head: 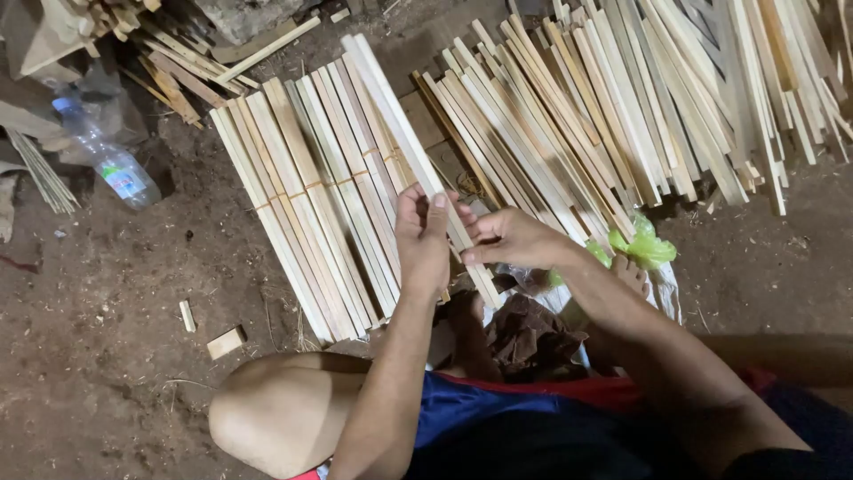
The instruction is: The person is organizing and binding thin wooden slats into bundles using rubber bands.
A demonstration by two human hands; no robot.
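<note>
Head camera looked straight down on a person seated on a dirt floor (pixel 107 356), knee drawn up below the left arm. The left hand (pixel 423 238) was raised upright, fingers closed round the near end of a pale wooden strip (pixel 404 133) that ran away from the hands toward the upper left; the grip seemed to steady that strip so it could be worked at one end. The right hand (pixel 511 238) came in from the right, thumb and forefinger pinched together against the same strip just beside the left fingers; whether anything thin lay in that pinch could not be told.

Directly beyond the left hand lay a flat bundle of strips (pixel 311 196), laid edge to edge and crossed by a thin band, which probably kept them in one layer. Beyond the right hand a loose heap of strips (pixel 604 107) fanned outward, within easy reach. Below the right wrist sat a green plastic bag (pixel 649 249), and between the forearms a crumpled brown cloth (pixel 533 342). Well to the left of the left hand lay a clear plastic bottle (pixel 111 160) on its side, with a small wooden offcut (pixel 226 342) nearer the knee.
</note>
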